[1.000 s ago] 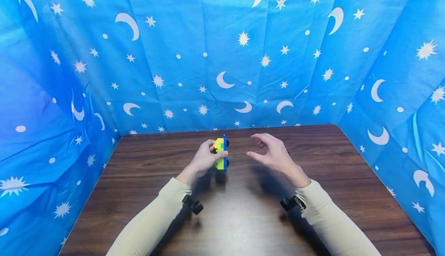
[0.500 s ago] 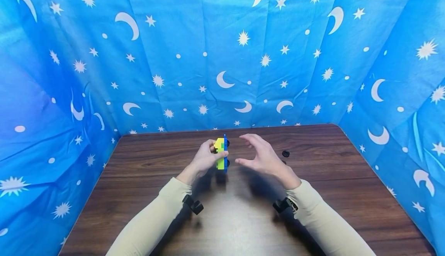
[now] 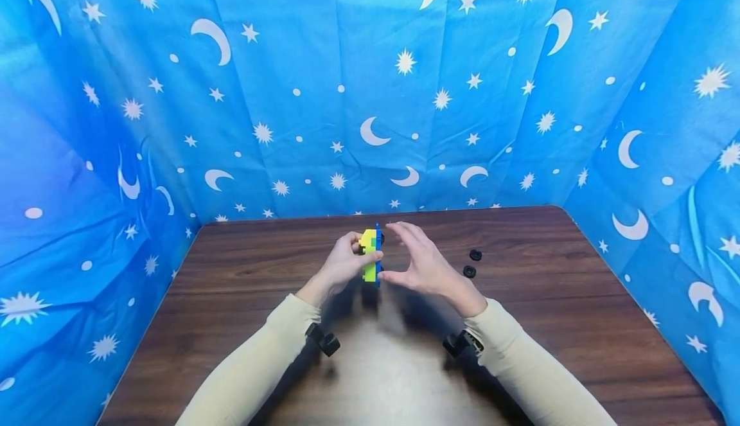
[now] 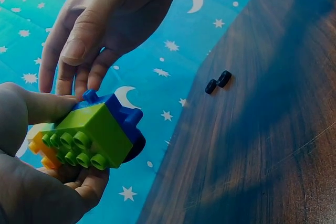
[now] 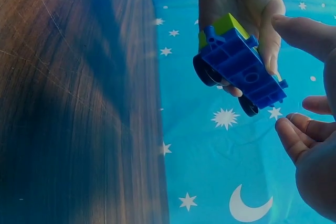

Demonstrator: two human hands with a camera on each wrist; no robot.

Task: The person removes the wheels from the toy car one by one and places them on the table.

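My left hand (image 3: 340,265) grips a toy car built of blocks (image 3: 370,265), tipped on its side above the table, thumb across it. The car has lime-green and yellow blocks on a blue chassis (image 5: 244,69). Two black wheels sit along one side of the chassis, seen in the right wrist view; bare blue stubs stick out on the other side. My right hand (image 3: 424,265) is close beside the car's underside, fingers and thumb spread apart, with nothing held. In the left wrist view the studs of the green block (image 4: 94,135) face the camera.
Two loose black wheels, a farther one (image 3: 475,255) and a nearer one (image 3: 469,272), lie on the dark wooden table (image 3: 537,272) right of my right hand. A blue cloth (image 3: 324,124) with moons and stars hangs around the table's back and sides.
My right hand has moved left to the toy car, uncovering the two loose wheels on the table. The left hand keeps its grip, with the car shifted slightly right.
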